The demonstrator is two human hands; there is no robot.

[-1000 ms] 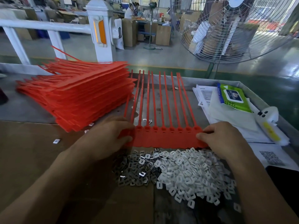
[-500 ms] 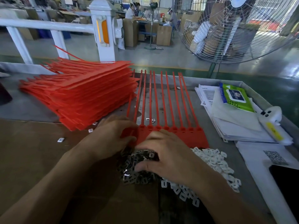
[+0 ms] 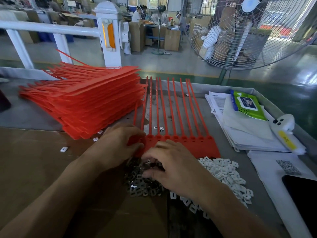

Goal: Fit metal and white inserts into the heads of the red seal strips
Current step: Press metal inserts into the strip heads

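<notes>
Fingers (image 3: 137, 146) of your left hand (image 3: 118, 143) curl around the left end of a joined row of red seal strips (image 3: 181, 143), gripping its heads flat on the table (image 3: 29, 117). Behind and to the left, a tall stack of red strips (image 3: 89, 103) leans on the table. Your right hand (image 3: 173, 167) reaches across with fingertips bent down into the pile of metal inserts (image 3: 144, 188); whether it pinches one, you cannot tell. Just right of that pile lies a heap of white inserts (image 3: 223, 172), touching the near edge of the strip heads. Farther right sit papers (image 3: 243, 133) and a green wipes packet (image 3: 247, 105).
</notes>
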